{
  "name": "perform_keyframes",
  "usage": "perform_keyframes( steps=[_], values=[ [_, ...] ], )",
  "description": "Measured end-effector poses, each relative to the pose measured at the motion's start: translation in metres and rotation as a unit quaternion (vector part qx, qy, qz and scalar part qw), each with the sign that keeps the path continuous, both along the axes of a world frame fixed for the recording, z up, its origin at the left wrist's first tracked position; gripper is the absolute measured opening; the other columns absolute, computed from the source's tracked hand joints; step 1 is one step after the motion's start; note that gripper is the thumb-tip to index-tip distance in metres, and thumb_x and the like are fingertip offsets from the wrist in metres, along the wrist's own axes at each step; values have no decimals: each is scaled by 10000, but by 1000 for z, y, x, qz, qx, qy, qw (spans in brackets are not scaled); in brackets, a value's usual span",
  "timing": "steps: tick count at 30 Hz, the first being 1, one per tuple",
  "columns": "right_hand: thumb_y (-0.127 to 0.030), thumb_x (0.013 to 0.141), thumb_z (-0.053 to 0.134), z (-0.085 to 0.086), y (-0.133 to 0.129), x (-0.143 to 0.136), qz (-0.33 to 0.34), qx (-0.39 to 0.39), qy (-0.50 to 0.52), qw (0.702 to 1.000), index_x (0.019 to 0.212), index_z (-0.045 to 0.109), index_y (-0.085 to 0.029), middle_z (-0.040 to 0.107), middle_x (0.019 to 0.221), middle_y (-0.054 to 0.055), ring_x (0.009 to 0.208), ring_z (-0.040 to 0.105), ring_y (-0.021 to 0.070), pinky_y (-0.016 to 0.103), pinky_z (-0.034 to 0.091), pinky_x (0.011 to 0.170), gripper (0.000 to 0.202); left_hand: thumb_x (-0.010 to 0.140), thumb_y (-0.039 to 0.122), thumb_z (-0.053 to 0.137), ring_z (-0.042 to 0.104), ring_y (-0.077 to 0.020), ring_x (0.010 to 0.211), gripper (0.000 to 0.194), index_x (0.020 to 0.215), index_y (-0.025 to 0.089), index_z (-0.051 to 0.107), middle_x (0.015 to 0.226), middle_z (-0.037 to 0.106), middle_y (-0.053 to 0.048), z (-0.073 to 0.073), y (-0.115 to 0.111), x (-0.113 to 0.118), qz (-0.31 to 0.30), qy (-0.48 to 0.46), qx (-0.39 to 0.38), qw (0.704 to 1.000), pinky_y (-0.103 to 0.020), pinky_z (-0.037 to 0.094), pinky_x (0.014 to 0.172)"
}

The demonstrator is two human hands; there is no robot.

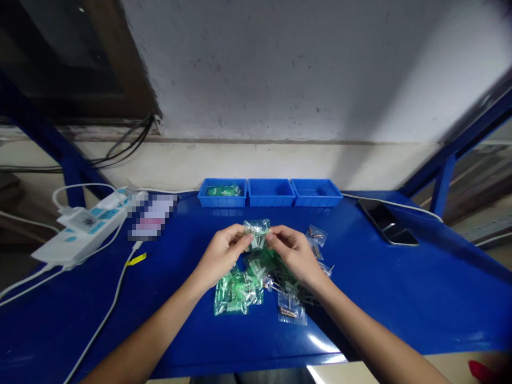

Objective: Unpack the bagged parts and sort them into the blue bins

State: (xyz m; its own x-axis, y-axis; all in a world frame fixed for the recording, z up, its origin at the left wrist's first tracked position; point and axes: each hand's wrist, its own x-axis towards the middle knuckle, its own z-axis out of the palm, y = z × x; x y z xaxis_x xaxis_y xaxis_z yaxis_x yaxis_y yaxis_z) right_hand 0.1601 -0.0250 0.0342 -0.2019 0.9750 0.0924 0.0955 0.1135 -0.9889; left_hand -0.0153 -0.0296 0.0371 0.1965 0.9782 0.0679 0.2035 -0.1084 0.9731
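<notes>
Between my two hands is a small green-tinted plastic packet (257, 228) with pale pieces inside. My left hand (226, 249) pinches its left edge between thumb and fingers, and my right hand (294, 250) pinches the right edge. Below them on the table lies a heap of similar green packets (236, 293), partly hidden by my hands. Clear packets with brown, screw-like pieces (292, 309) lie at the front and right of the heap. More clear packets (316, 234) are just beyond my right hand.
Three blue bins stand at the back: the left bin (222, 201) holds green packets, beside a middle bin (271, 200) and a right bin (318, 201). A white power strip (86, 234) with cables and a blurred-out phone (152, 218) lie left. A dark phone (388, 223) lies right.
</notes>
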Motion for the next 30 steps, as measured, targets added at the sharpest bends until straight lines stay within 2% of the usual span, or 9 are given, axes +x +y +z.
perform_keyframes(
  steps=[8, 14, 18, 21, 26, 30],
  values=[
    [-429, 796, 560, -2, -1, 2, 9, 2, -13, 1000, 725, 547, -169, 485, 604, -24, 515, 402, 92, 218, 306, 478, 270, 836, 357, 545, 489, -122, 602, 221, 713, 174, 526, 617, 504, 26, -3, 1, 1, -11, 17, -9, 1000, -247, 375, 588],
    [-441, 807, 548, -1, -1, 2, -13, 3, 4, 1000, 770, 535, -170, 488, 611, -24, 523, 398, 93, 216, 308, 480, 274, 817, 314, 576, 584, -164, 795, 187, 941, 174, 578, 865, 634, -42, 1, -2, 5, -78, -41, -51, 995, -280, 435, 709],
    [-446, 830, 529, -1, -1, 0, 16, -4, -10, 1000, 789, 537, -167, 504, 626, -19, 541, 423, 97, 221, 321, 496, 282, 813, 303, 571, 576, -154, 740, 150, 866, 162, 572, 799, 621, -34, 0, -2, 5, -48, -34, -53, 997, -278, 440, 687],
    [-435, 835, 531, 0, -4, -3, 33, 4, -20, 999, 801, 539, -173, 533, 675, -10, 586, 468, 107, 226, 351, 531, 264, 829, 296, 544, 557, -146, 711, 134, 832, 163, 558, 757, 591, -17, -5, -2, 4, -53, -15, -30, 998, -272, 436, 668],
    [-423, 821, 552, 4, -5, -1, -19, 32, -22, 999, 832, 567, -174, 540, 704, -5, 606, 473, 109, 218, 361, 534, 249, 857, 301, 485, 519, -136, 668, 155, 918, 174, 549, 729, 551, 3, -11, -3, 6, -66, 23, -2, 998, -261, 421, 629],
    [-420, 820, 551, 3, -2, 2, -21, 41, -24, 999, 810, 588, -165, 548, 703, 2, 592, 466, 108, 214, 358, 517, 258, 855, 323, 496, 510, -133, 649, 178, 931, 172, 553, 700, 536, 16, -13, -4, 8, -68, 51, 8, 996, -255, 416, 620]
  ],
)
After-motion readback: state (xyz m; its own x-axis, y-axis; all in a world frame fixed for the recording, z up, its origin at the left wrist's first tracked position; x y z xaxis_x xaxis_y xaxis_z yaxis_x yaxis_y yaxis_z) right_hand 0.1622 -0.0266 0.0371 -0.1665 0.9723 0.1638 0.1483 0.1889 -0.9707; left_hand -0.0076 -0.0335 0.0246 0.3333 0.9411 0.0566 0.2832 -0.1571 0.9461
